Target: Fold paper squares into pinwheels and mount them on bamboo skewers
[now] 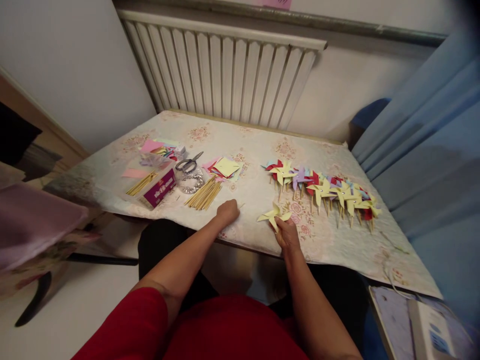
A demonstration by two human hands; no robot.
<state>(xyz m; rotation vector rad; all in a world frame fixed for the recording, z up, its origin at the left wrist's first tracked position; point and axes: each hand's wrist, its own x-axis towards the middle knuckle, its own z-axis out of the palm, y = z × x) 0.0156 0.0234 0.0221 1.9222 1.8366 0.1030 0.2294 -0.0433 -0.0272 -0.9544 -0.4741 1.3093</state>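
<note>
My right hand [288, 234] pinches a pale yellow paper pinwheel [275, 214] by its lower part, above the front of the table. To its left, my left hand [228, 213] is closed in a fist, with the thin pale tip of a wooden stick [242, 205] poking out towards the pinwheel. Most of that stick is hidden by the fingers. Beside my left hand lies a bundle of wooden sticks [204, 194]. Behind the bundle stands a clear tub of small shiny fasteners [192, 183], with scissors [188, 163] resting on it.
Many finished pinwheels [322, 191] lie in a row on the right. Coloured paper squares [227, 168] are stacked mid-table. A purple-and-white box [159, 189] with sticks stands left. The floral tablecloth [247, 145] reaches towards a radiator [232, 70]; a blue curtain [420, 150] hangs right.
</note>
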